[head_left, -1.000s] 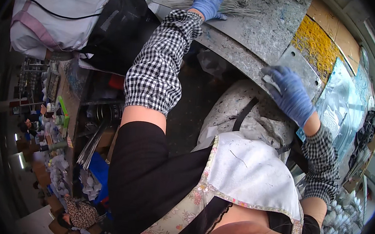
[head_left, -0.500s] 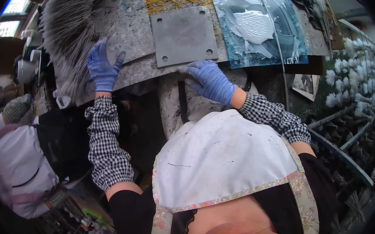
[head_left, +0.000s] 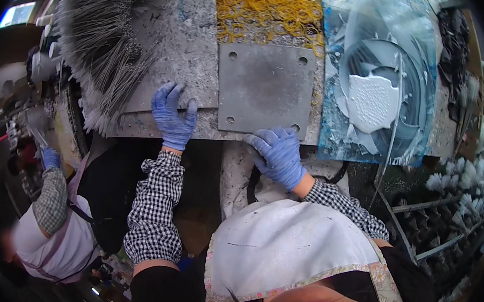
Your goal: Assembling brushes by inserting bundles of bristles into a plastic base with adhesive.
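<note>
Evidently, both hands are at the front of the table (head_left: 207,124), each in a blue glove. The left hand (head_left: 173,117) is partly open, fingers curved and thumb held apart, over the near edge of the grey board (head_left: 184,59); no object is seen in its grip. The right hand (head_left: 279,155) is loosely curled at the plate's near edge, toward its right corner. Its palm is turned out of view, so whether it has hold of anything cannot be told.

The plate (head_left: 264,90) lies flat before the person, right of the board, with a round hole near each corner.

Progress is judged in part only. Paste (head_left: 373,102) is already laid on the blue sheet (head_left: 330,124), thick in one patch and smeared around it, with a rod (head_left: 400,76) across its right side. Wires (head_left: 109,53) lie loose in a heap at left; bands (head_left: 271,10) lie loose behind the plate. White tufts (head_left: 461,176) are on the rack (head_left: 446,246) at right. How much is left cannot be settled from this view.

As to edges, the plate's near side sits just inside the table's front edge, while the sheet's near corners reach slightly past it. The left hand has board surface ahead of it and wires to its left. A gap separates the two hands. On the right, the rod's lower end projects beyond the table edge, a likely snag for a sleeve.
</note>
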